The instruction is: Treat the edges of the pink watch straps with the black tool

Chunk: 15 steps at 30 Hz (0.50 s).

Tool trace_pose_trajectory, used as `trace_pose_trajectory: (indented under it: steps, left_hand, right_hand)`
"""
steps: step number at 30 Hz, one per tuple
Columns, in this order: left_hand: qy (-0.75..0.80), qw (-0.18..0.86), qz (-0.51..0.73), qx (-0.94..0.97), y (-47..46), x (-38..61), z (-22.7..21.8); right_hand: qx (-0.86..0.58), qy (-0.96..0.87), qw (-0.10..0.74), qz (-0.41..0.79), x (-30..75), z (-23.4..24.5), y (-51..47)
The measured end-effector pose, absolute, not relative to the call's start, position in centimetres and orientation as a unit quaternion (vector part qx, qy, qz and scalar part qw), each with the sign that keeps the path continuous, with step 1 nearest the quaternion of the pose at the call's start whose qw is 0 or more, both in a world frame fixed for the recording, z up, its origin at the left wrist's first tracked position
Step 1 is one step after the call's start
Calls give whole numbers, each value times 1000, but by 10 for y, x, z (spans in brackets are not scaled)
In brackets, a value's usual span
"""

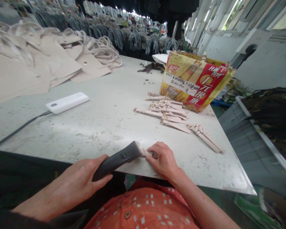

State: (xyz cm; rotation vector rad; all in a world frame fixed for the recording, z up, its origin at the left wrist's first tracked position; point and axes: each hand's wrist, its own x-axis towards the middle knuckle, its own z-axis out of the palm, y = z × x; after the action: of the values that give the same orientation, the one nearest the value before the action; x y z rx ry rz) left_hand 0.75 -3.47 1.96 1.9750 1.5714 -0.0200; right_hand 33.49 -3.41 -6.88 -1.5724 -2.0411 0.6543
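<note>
My left hand [85, 178] is wrapped round a dark grey handheld tool shaped like a hair clipper [119, 160], tilted up to the right near the table's front edge. Its broad head meets the left end of a short beige strap [144, 153], though I cannot make out whether they touch. My right hand [164, 160] pinches that strap close to the tabletop, its fingers covering the right part. Beyond it lies a loose heap of beige straps [169, 109] with gold-coloured buckles. A small separate group of buckled straps [206, 138] rests to the right.
On the table [105, 127] are a white power bank [68, 102] with a black cable and a yellow and red cardboard box [195, 81]. Beige bag pieces [35, 60] are piled at the back left. A grey bin [255, 136] of dark material stands at the right.
</note>
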Motion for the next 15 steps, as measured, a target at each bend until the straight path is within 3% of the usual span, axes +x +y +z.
trace_pose_trajectory:
  steps: [15]
  left_hand:
    - [545,224,-107,801,-19,69,34]
  right_hand:
    - [-566,-672,336,340,344,-81,-39]
